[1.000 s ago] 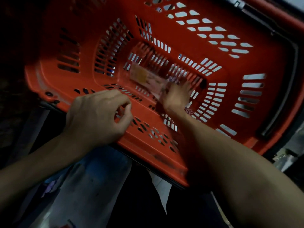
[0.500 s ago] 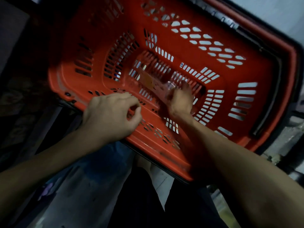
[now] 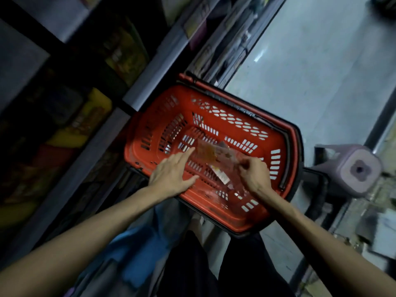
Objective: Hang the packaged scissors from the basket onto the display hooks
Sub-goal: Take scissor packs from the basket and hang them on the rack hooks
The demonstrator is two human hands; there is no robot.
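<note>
pale floor [image 3: 321, 82] fills the right of the view, dark shelves [image 3: 132, 99] the left, and no display hooks can be made out on them. the red basket [image 3: 214, 93] sits between the 2, just beside the shelves, with a purple stool [image 3: 353, 168] near its right end. both hands are over the basket. the left hand [image 3: 173, 174] is open, fingers straight, its index tip at the left edge of a scissors pack [image 3: 207, 153]; whether it touches is too blurred to say. the right hand [image 3: 255, 174] has its fingers curled and pinches the pack's right end, holding it inside the basket above its bottom. the pack looks like a flat card with a clear front: probably light, fairly stiff along its length and slick on the plastic, so a pinch at the card's edge near the hang hole should hold best, with the other hand steadying the far end. lower in the basket a white label [image 3: 222, 179] hints at 1 more pack, though blur hides the count.
</note>
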